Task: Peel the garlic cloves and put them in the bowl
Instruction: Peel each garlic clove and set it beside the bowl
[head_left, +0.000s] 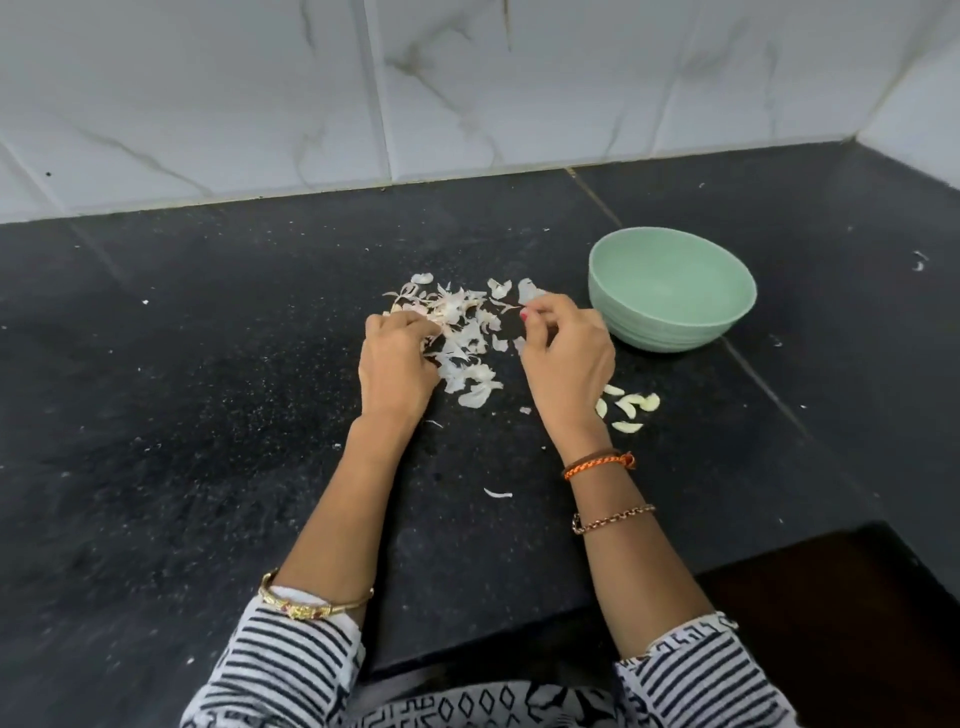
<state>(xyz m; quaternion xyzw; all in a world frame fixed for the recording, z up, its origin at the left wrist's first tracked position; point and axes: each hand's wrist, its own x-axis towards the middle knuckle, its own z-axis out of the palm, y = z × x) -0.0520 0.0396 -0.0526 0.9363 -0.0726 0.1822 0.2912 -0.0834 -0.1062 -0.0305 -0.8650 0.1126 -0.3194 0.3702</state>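
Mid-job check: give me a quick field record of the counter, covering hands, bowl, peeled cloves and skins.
left hand: fingers curled into the pile of skins; what it holds is hidden
right hand: fingers curled, pinching a skin piece
bowl: green, upright, right of the hands; looks empty
peeled cloves: small group on the counter, near the right wrist, not in the bowl

Black speckled stone counter (208, 389) below white marble-veined wall tiles (260, 93).
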